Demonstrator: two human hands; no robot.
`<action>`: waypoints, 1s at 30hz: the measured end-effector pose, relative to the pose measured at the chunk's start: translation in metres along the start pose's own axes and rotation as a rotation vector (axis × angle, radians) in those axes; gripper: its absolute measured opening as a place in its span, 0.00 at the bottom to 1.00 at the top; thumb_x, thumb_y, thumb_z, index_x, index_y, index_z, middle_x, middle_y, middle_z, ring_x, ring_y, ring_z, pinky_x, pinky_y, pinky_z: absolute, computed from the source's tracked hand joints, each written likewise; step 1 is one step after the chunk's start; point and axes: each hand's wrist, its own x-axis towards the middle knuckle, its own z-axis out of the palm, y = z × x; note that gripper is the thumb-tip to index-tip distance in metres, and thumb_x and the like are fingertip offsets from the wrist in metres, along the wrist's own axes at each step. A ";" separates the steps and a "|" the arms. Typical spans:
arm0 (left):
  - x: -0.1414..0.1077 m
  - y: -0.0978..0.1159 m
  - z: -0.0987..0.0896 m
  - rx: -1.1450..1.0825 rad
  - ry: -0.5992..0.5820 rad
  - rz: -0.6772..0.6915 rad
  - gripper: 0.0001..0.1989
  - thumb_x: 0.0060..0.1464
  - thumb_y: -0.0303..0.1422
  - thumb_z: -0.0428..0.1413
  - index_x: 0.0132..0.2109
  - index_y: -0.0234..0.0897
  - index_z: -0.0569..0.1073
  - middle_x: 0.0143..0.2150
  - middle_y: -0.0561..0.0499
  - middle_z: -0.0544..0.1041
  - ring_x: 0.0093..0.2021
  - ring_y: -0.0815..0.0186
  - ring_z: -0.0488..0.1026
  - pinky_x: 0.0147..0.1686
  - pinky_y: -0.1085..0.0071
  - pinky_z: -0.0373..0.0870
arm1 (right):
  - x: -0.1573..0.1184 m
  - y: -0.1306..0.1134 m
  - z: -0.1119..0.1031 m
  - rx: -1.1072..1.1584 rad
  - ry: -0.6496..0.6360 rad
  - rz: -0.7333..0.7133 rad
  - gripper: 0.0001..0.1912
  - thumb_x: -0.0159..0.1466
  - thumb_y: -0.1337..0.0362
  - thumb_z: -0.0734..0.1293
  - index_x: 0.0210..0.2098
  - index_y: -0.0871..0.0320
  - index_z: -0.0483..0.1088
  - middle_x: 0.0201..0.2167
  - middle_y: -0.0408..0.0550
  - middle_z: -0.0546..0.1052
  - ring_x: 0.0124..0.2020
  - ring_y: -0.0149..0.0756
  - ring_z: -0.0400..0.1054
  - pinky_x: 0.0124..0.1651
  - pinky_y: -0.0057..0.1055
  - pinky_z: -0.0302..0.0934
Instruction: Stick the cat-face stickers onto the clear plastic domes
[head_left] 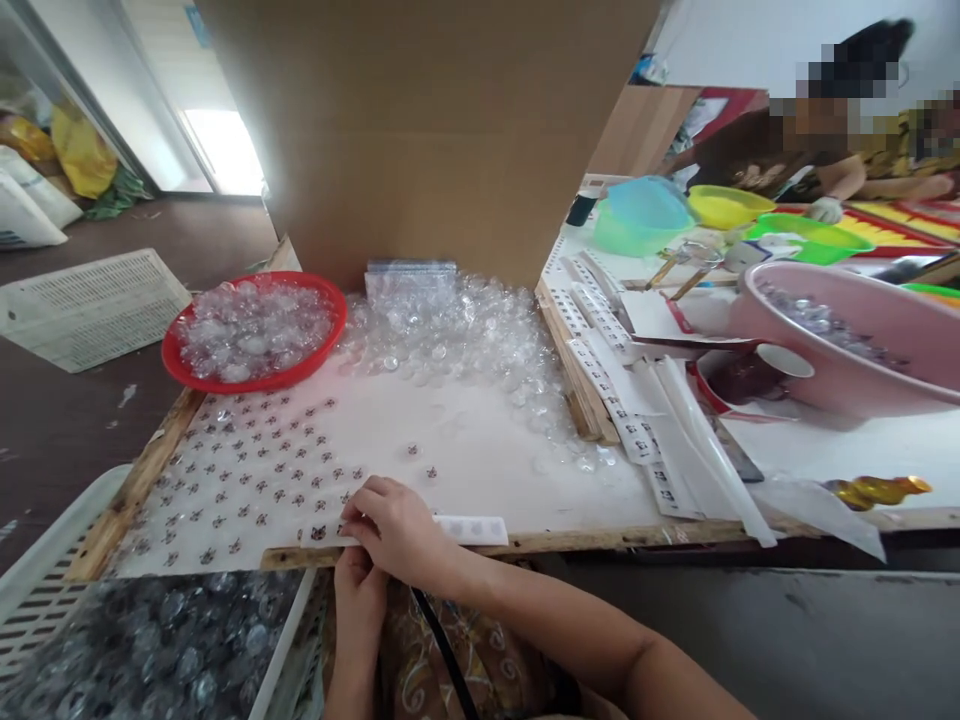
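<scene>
"Where do we find the sticker strip?"

"It lies along the near edge of the tabletop, by the wooden edging. Our hands cover its middle, and a dark motif shows to their left."

"How would we expect it to handle?"

"Light, thin and bendy, we judge, with a slick backing and perhaps tacky prints. It could crease or curl, so we would hold it by the margins, clear of the motifs."

"And our pose?"

"Our right forearm slants in from the lower right, with the right hand palm down over the strip, wrist bent and fingers curled. Our left hand rises from below, just at the edge, its fingertips close under the right's."

"Are we gripping anything?"

"We cannot tell for either hand; the fingers overlap and hide whatever might be pinched between them."
</scene>
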 end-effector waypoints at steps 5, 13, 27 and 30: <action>0.006 -0.004 -0.003 0.012 -0.016 0.018 0.09 0.39 0.32 0.61 0.32 0.37 0.78 0.30 0.48 0.82 0.35 0.53 0.78 0.32 0.65 0.75 | -0.006 0.004 0.010 -0.185 0.071 -0.135 0.04 0.68 0.62 0.68 0.38 0.54 0.74 0.37 0.46 0.77 0.40 0.38 0.69 0.44 0.33 0.61; 0.002 0.005 0.004 -0.079 -0.011 -0.117 0.16 0.36 0.42 0.69 0.30 0.36 0.78 0.25 0.49 0.81 0.27 0.53 0.79 0.27 0.63 0.78 | -0.001 0.011 -0.021 0.269 0.222 -0.125 0.04 0.64 0.67 0.70 0.32 0.55 0.72 0.36 0.45 0.76 0.41 0.34 0.70 0.46 0.30 0.64; -0.012 0.032 0.013 -0.079 -0.022 -0.156 0.18 0.43 0.47 0.69 0.30 0.34 0.82 0.24 0.46 0.83 0.33 0.50 0.83 0.33 0.63 0.80 | 0.014 0.167 -0.114 0.211 0.302 0.559 0.07 0.54 0.59 0.66 0.26 0.56 0.69 0.21 0.39 0.71 0.23 0.29 0.61 0.26 0.26 0.53; -0.012 0.030 0.012 -0.064 -0.024 -0.159 0.18 0.45 0.47 0.68 0.30 0.34 0.82 0.25 0.45 0.83 0.34 0.49 0.83 0.31 0.64 0.80 | 0.016 0.164 -0.112 0.147 0.295 0.574 0.05 0.55 0.62 0.65 0.26 0.56 0.69 0.22 0.40 0.73 0.24 0.29 0.63 0.28 0.26 0.53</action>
